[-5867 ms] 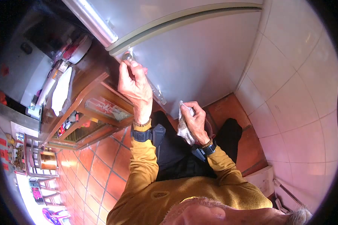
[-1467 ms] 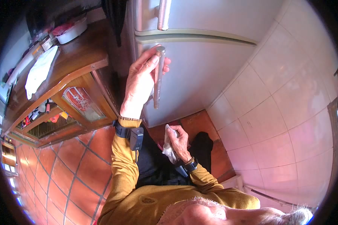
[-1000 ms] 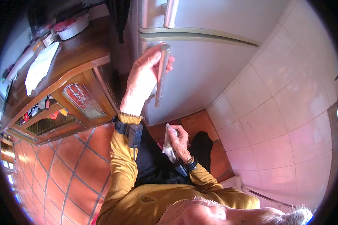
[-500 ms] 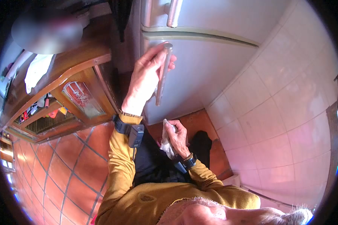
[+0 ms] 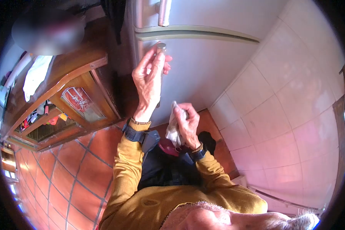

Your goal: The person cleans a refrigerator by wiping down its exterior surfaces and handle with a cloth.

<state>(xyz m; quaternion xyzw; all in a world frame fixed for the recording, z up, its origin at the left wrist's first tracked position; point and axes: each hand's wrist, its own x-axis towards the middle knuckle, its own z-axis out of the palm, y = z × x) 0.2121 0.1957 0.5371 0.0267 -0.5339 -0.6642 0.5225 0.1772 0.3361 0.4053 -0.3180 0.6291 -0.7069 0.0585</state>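
My left hand [image 5: 149, 82] is closed around the upper part of the lower metal door handle [image 5: 161, 46] of a white refrigerator [image 5: 203, 73]. The thumb lies along the bar and fingertips show on its far side; the hand hides most of the bar. Lower and to the right, my right hand [image 5: 188, 125] grips a crumpled white cloth [image 5: 173, 132], bunched between thumb and fingers. The cloth is apart from the door. Just below it a dark maroon rounded object [image 5: 168, 147] shows in part; I cannot tell what it is.
A second handle [image 5: 164, 13] is on the upper refrigerator door. To the left stands a wooden cabinet [image 5: 59, 86] with a white cloth [image 5: 36, 78] on top and small items on its shelf. A tiled wall [image 5: 280, 119] rises at right above a terracotta floor [image 5: 74, 172].
My left hand has turned on the handle, its thumb now along the bar. My right hand has risen slightly with the cloth, and more of the maroon object shows. The view has shifted a little.
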